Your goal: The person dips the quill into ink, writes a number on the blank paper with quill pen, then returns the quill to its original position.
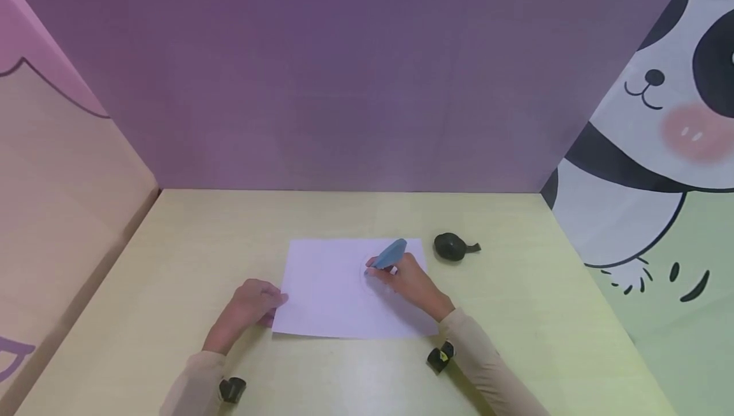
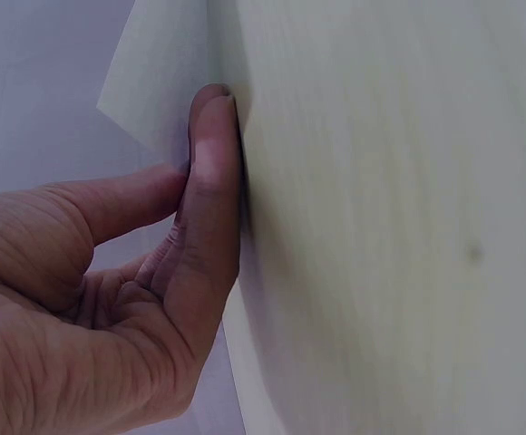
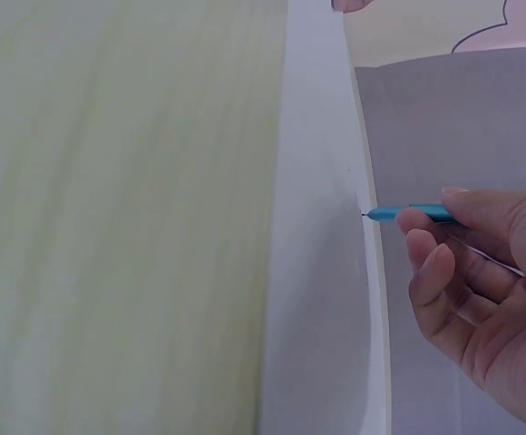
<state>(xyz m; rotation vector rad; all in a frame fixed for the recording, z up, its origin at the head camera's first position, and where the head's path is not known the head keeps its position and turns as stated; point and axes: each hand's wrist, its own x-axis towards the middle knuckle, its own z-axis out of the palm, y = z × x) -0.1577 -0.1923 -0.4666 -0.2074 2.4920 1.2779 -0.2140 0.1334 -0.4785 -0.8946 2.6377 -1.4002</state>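
A white sheet of paper lies on the table. At its left edge, my left hand pinches the paper between thumb and fingers; the left wrist view shows the thumb on one face and a paper corner sticking up beyond. My right hand grips a teal-blue pen with a broad, leaf-shaped top end, over the upper right part of the sheet. In the right wrist view the slim pen barrel sits between thumb and fingers, its dark tip right at the paper. Faint marks show near the tip.
A dark, rounded object with a short stem-like tail lies on the pale wooden table, right of the sheet. A purple panel stands behind the table. Printed panels flank both sides, the right one with a panda.
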